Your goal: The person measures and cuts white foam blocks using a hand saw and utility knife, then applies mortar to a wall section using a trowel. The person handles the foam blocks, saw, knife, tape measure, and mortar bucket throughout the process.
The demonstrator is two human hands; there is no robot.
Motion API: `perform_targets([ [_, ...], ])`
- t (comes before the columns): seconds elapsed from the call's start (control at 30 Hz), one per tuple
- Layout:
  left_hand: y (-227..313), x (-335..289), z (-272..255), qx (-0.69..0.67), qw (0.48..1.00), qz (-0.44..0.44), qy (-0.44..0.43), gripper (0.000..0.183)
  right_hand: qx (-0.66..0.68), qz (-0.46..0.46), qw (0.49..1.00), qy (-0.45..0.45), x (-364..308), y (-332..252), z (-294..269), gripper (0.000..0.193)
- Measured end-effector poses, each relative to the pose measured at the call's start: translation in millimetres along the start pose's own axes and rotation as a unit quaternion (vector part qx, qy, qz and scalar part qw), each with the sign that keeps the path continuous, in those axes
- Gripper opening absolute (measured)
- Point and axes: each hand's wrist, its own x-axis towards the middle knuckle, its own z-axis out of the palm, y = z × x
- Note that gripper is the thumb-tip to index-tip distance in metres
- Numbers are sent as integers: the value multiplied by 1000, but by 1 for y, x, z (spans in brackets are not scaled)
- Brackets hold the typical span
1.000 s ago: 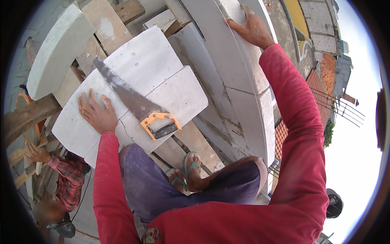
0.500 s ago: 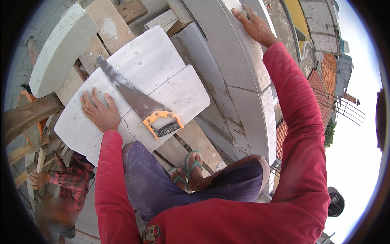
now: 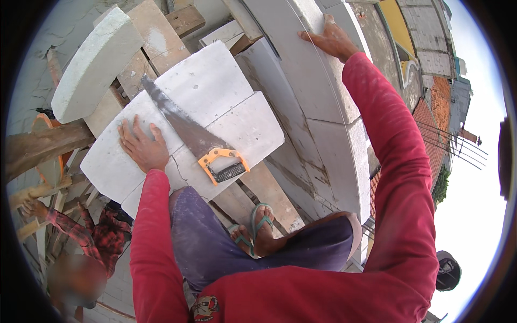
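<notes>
My left hand (image 3: 144, 145) lies flat, fingers spread, on the white lightweight blocks (image 3: 237, 121) that rest on planks in front of me. A handsaw (image 3: 188, 129) with an orange and black handle lies across these blocks, just right of that hand. A crack runs through the near block beside my wrist. My right hand (image 3: 336, 40) rests on the top edge of the curved white block wall (image 3: 339, 145), thumb stretched out and apart from the fingers. The fingertips are partly hidden. A thin string runs along the wall near the thumb.
Another curved white block (image 3: 97, 67) stands at the far left on the wooden planks (image 3: 153, 35). A thick wooden beam (image 3: 48, 148) sits left. Below left, a person in a checked shirt (image 3: 110, 237) works among timbers. Rooftops (image 3: 425, 129) lie beyond the wall.
My right hand has shifted slightly along the wall's top, its thumb now pointing left. My left hand stays on the blocks. The other person's arm has reached further left. The view has moved a little.
</notes>
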Motion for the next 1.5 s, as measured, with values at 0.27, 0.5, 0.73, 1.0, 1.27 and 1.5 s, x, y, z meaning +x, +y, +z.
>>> perform_targets([
  [0.27, -1, -2, 0, -15, 1000, -3, 4, 53, 26, 0, 999, 18, -8, -4, -4, 111],
  [0.5, -1, 0, -2, -23, 1000, -10, -8, 55, 49, 8, 999, -2, -11, -8, -11, 111],
  [0.73, 0, 0, -2, -22, 999, -15, -20, 54, 11, -7, 999, 37, -10, 1, -1, 110],
  [1.0, 1, 4, -5, -28, 999, -16, -16, 54, 2, -20, 997, 74, -14, -5, -1, 106],
  [1.27, 5, 5, -10, -23, 999, -23, -24, 55, -5, -13, 994, 109, -22, -9, 1, 102],
  [1.5, 1, 3, -5, -9, 1000, -10, -12, 53, 21, -15, 993, 114, -30, -19, 1, 101],
])
